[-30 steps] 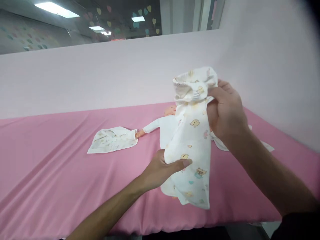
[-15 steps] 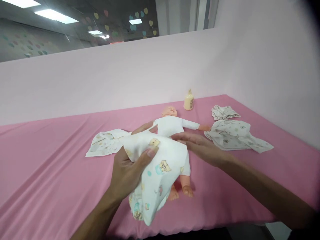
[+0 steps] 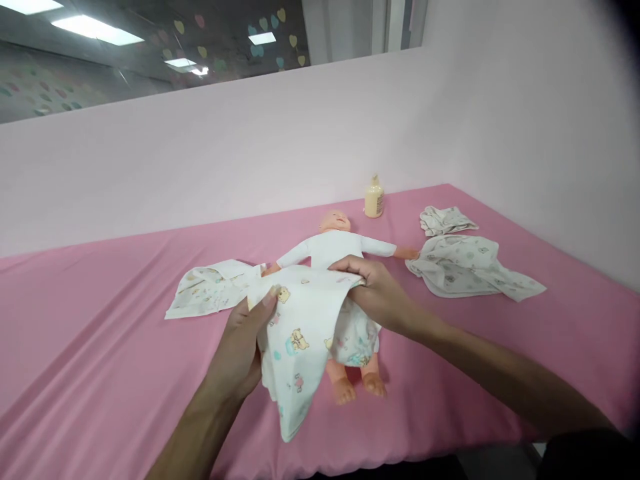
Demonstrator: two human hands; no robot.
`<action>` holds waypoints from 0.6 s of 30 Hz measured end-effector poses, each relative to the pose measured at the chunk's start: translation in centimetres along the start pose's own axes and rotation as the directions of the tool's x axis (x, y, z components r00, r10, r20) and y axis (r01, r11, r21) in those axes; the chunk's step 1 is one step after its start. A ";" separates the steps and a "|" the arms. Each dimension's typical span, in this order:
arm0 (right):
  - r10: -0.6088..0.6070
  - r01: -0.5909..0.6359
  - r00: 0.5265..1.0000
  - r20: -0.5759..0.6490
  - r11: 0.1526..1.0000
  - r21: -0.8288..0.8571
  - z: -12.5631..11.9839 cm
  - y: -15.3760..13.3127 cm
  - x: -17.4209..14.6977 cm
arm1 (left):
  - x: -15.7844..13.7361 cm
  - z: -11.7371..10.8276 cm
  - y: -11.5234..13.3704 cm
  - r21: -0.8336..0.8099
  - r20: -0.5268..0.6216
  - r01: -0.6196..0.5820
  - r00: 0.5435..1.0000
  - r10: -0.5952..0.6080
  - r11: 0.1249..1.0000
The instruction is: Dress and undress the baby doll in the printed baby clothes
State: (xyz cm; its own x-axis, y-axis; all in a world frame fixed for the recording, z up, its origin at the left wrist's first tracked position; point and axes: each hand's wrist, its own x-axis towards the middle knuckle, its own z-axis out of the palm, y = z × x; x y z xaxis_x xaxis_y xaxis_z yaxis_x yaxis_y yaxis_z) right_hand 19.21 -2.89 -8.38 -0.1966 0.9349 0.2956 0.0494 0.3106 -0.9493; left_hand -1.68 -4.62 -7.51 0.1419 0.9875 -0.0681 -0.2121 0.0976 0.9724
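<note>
Between my two hands hangs a white baby garment [image 3: 300,333] printed with small bears; its exact cut is hard to tell in the folds. My left hand [image 3: 245,340] pinches its left side, thumb on top and fingers underneath. At its upper right edge, my right hand [image 3: 377,293] grips the cloth, which droops below. Behind the garment a baby doll [image 3: 336,247] in a white long-sleeved suit lies on its back, arms spread. The cloth hides its middle; its bare feet show below.
A pink sheet [image 3: 125,347] covers the table. Printed white cloths lie on both sides: one at left [image 3: 215,287], a larger one at right [image 3: 460,267] and a folded one [image 3: 447,220] behind it. A pale yellow pump bottle [image 3: 374,200] stands near the back wall [image 3: 225,153].
My right hand has gone from lying flat against the garment to gripping its edge. The garment is spread wider, and my left hand has shifted slightly left.
</note>
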 end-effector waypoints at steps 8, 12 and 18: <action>0.100 -0.066 0.989 -0.113 0.960 0.271 1.7 -0.9 -0.4 | -0.5 2.2 -2.9 -0.062 0.000 0.123 0.992 -0.123 0.990; 0.222 -0.173 0.971 -0.092 0.912 0.373 2.1 -0.7 -0.7 | -0.7 1.5 -3.6 0.019 0.028 0.158 0.987 -0.158 0.987; 0.338 -0.286 0.940 -0.054 0.863 0.416 1.7 0.6 -0.5 | -2.3 1.0 -2.4 0.273 -0.016 0.208 0.977 -0.212 0.939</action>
State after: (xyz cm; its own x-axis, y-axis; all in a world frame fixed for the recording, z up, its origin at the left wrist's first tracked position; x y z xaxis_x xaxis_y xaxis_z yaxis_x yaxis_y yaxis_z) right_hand 17.69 -3.48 -9.30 -0.1150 0.9927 -0.0368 -0.3085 -0.0709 -0.9486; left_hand -0.51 -7.23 -9.43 0.1681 0.9463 -0.2760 0.0941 0.2633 0.9601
